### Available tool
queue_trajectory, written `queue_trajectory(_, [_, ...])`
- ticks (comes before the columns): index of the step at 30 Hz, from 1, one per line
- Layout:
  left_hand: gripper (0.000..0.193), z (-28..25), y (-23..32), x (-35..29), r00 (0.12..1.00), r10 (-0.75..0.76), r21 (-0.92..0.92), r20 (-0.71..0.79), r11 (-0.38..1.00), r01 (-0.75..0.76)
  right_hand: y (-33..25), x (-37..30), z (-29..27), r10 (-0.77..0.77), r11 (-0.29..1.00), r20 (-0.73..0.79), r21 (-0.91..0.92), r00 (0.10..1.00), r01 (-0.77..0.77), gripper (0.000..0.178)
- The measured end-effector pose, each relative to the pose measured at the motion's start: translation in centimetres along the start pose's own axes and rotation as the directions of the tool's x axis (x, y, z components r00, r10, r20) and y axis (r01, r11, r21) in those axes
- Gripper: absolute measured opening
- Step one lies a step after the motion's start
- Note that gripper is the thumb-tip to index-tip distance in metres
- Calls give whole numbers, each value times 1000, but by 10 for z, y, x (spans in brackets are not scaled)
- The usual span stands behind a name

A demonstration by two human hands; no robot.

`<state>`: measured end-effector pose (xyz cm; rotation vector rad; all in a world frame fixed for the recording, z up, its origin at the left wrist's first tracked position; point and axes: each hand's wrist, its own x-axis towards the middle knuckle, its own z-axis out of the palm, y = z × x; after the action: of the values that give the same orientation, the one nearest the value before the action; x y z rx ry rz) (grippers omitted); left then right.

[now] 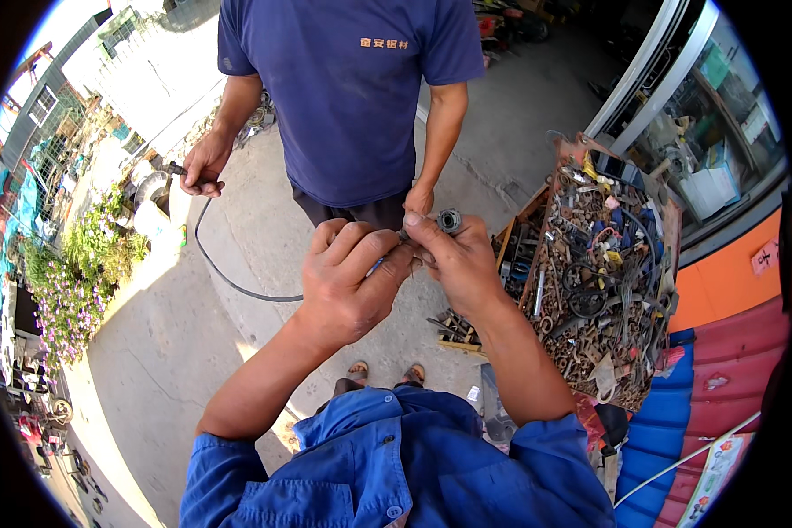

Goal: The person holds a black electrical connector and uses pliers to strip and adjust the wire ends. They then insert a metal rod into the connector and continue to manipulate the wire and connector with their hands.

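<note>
My two hands meet in front of my chest. My left hand (348,277) is closed on the end of a thin black cable (246,290), where a bit of blue shows between the fingers. In my right hand (462,260) is a dark round connector (450,221), its hollow, ridged end facing up beside the thumb. The fingertips of both hands touch at a small dark piece between them, mostly hidden. The cable loops left to a co-worker's hand (204,165), which grips a black plug-like end (174,167).
The co-worker in a dark blue shirt (343,97) stands close in front. At right, a workbench (590,308) is heaped with bolts, metal parts, wires and tools. Trays of parts (458,330) sit below its left side. Flowering plants (84,282) line the left of the concrete floor (150,361).
</note>
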<state>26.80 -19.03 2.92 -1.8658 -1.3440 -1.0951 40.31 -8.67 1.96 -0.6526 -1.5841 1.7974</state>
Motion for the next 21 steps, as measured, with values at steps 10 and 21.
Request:
queue_trajectory(10, [5, -6, -15, 14, 877, -398, -455, 270, 750, 481, 1, 2, -2, 86, 996, 53, 6, 995, -86, 29])
queue_trajectory(21, [13, -13, -32, 31, 542, -513, -484, 666, 255, 837, -6, 1, -4, 176, 977, 69, 112, 982, -183, 26])
